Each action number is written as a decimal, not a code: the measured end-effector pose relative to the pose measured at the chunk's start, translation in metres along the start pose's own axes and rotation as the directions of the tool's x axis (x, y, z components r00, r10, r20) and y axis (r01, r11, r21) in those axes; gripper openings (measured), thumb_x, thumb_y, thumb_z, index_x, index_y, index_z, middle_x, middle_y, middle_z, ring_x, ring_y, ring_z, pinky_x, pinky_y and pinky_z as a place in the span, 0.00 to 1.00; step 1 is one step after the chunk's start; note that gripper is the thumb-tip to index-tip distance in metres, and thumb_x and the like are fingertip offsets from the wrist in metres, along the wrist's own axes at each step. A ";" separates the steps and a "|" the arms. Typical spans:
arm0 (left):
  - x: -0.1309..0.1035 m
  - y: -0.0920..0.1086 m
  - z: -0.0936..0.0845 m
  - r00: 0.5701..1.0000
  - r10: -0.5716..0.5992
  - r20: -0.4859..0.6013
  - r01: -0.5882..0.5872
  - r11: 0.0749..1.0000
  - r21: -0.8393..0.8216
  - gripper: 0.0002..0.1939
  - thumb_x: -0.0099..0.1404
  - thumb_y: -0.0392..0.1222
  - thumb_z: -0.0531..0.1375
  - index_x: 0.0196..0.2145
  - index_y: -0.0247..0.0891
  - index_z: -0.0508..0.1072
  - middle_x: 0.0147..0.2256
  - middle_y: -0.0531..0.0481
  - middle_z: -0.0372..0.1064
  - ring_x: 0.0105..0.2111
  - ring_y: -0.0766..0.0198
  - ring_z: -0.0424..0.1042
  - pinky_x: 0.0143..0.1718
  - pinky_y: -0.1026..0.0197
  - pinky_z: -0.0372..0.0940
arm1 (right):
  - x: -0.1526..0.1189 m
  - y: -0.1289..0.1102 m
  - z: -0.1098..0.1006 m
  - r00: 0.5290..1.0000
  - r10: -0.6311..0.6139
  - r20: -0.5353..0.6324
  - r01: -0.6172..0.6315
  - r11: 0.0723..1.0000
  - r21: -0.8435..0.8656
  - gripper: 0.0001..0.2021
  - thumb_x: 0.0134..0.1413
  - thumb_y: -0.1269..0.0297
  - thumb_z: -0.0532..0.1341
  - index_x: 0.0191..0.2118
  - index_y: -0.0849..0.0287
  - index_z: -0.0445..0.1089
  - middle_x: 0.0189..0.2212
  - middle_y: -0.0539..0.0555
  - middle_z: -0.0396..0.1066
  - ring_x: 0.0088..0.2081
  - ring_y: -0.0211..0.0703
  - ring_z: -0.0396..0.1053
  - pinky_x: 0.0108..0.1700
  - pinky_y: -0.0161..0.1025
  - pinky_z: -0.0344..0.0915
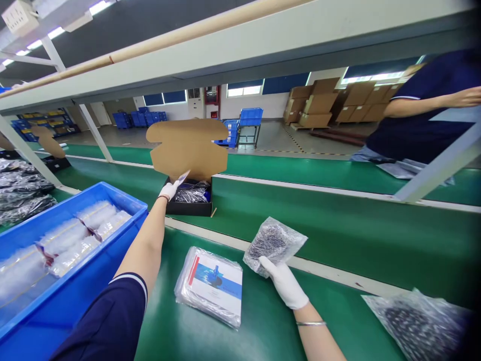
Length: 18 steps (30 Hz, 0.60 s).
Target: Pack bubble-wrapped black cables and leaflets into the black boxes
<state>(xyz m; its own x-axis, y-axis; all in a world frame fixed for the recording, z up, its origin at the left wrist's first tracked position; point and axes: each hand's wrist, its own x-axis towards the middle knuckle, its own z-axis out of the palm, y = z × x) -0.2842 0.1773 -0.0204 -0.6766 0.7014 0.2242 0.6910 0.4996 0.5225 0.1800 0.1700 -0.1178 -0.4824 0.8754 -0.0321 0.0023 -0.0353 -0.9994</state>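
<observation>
My left hand (170, 191), in a white glove, reaches to the left side of an open box (189, 209), dark outside with a brown lid standing up. Its fingers are closed on a small pale flat card (183, 177). Inside the box lie plastic-wrapped dark items (191, 194). My right hand (283, 282), also gloved, grips the near edge of a clear bubble-wrap bag (271, 240) with something dark in it. Between my arms lies a stack of booklets (214, 288) in clear plastic, the top one showing a blue picture.
A blue bin (124, 193) with bundled plastic packets stands at left. Another bubble-wrap bag (417, 321) lies at lower right. A white rail (330, 275) runs along the green belt (300, 210). Overhead crosses a beam (225, 55). A person (428, 110) stands at far right.
</observation>
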 end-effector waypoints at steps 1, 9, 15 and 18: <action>-0.002 0.000 0.004 1.000 0.015 0.012 -0.015 0.999 -0.033 0.21 0.67 0.55 0.54 0.45 0.35 0.71 0.44 0.44 0.70 0.43 0.58 0.70 0.48 0.50 0.64 | 0.001 0.001 0.000 1.000 0.001 -0.009 -0.001 1.000 -0.002 0.34 0.46 0.46 0.65 0.57 0.59 0.64 0.58 0.58 0.63 0.62 0.55 0.55 0.67 0.51 0.43; -0.012 0.016 0.014 0.989 0.137 0.058 -0.123 0.971 -0.205 0.18 0.64 0.53 0.56 0.39 0.35 0.74 0.41 0.46 0.74 0.43 0.58 0.71 0.48 0.56 0.64 | 0.002 0.003 0.000 1.000 -0.002 -0.001 0.002 1.000 -0.017 0.32 0.47 0.47 0.65 0.56 0.60 0.66 0.57 0.59 0.64 0.61 0.55 0.57 0.67 0.51 0.43; -0.007 0.022 0.010 0.991 0.079 0.106 -0.069 0.993 -0.095 0.32 0.67 0.58 0.40 0.52 0.31 0.68 0.51 0.35 0.68 0.52 0.48 0.67 0.53 0.52 0.59 | 0.004 0.006 -0.002 0.999 -0.041 -0.033 0.040 0.998 -0.047 0.36 0.45 0.45 0.65 0.58 0.60 0.63 0.59 0.58 0.62 0.62 0.56 0.55 0.67 0.53 0.42; -0.009 0.033 0.014 0.965 0.123 0.233 -0.119 0.992 -0.029 0.34 0.66 0.62 0.41 0.54 0.35 0.67 0.55 0.39 0.65 0.55 0.48 0.64 0.56 0.53 0.56 | 0.004 0.007 -0.003 0.999 -0.031 -0.012 0.031 0.998 -0.063 0.37 0.46 0.46 0.64 0.60 0.59 0.61 0.61 0.58 0.59 0.63 0.55 0.54 0.67 0.51 0.42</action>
<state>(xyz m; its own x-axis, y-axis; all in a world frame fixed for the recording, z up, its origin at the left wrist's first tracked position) -0.2514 0.1946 -0.0170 -0.5084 0.8565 0.0888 0.7591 0.3971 0.5159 0.1809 0.1750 -0.1254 -0.4715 0.8819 -0.0009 0.0426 0.0218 -0.9989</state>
